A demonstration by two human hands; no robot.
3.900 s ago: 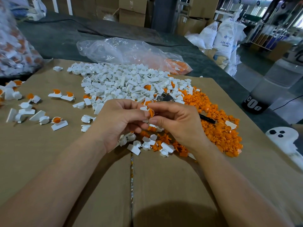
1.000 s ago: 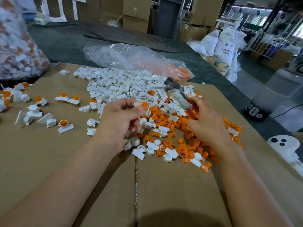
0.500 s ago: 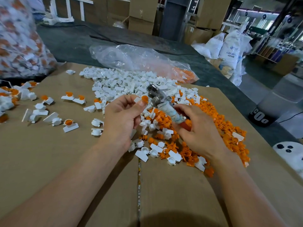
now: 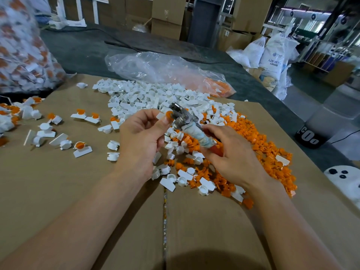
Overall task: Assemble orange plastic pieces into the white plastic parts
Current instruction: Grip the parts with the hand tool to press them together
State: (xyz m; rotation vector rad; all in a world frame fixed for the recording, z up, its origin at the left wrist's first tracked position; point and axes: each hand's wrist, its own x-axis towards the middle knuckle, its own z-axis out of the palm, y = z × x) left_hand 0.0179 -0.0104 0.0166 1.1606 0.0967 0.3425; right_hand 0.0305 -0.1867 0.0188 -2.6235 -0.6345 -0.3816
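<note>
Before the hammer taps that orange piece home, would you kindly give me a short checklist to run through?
1. Left hand pinches the white part: ok.
2. Orange piece sits on the white part: ok.
3. Orange piece squarely seated: cannot tell.
4. Right hand has a grip on the hammer handle: ok.
5. Left hand clear of the hammer head: not ok, thumb right beside it.
</note>
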